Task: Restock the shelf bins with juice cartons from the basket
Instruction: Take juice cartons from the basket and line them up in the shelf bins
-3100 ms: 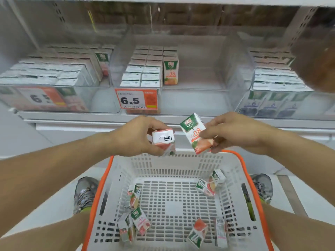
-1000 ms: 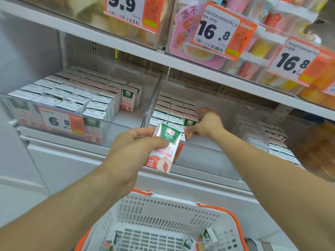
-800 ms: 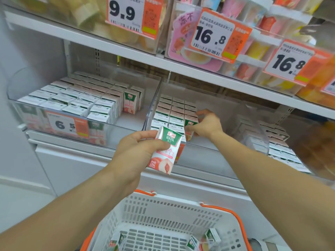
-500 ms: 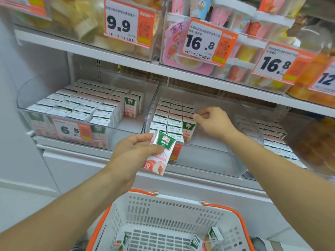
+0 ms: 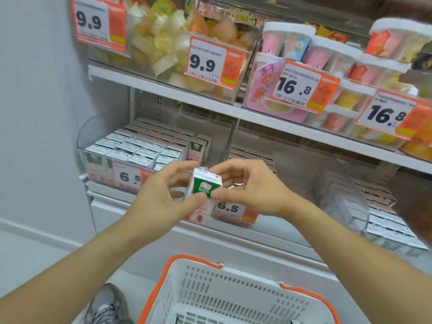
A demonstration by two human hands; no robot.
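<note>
A small juice carton [image 5: 205,184] with a green top and a pink peach print is held upright in front of the shelf. My left hand [image 5: 161,202] grips its left side and my right hand [image 5: 247,190] pinches its right top corner. Behind them the left clear bin [image 5: 98,160] is packed with cartons, and the middle bin [image 5: 301,164] holds cartons at its left with bare floor at its right. The white basket [image 5: 233,293] with an orange rim sits below my arms; its contents are mostly out of view.
A third bin [image 5: 378,220] of cartons stands at the right. The upper shelf [image 5: 210,104] carries fruit cups and pink tubs behind 9.9 and 16.8 price tags. A grey wall [image 5: 35,113] closes the left side. My shoe [image 5: 102,307] is beside the basket.
My right hand left the middle bin, where it had set an orange carton, and came back to the peach carton in my left hand. Both hands now hold it, raised higher.
</note>
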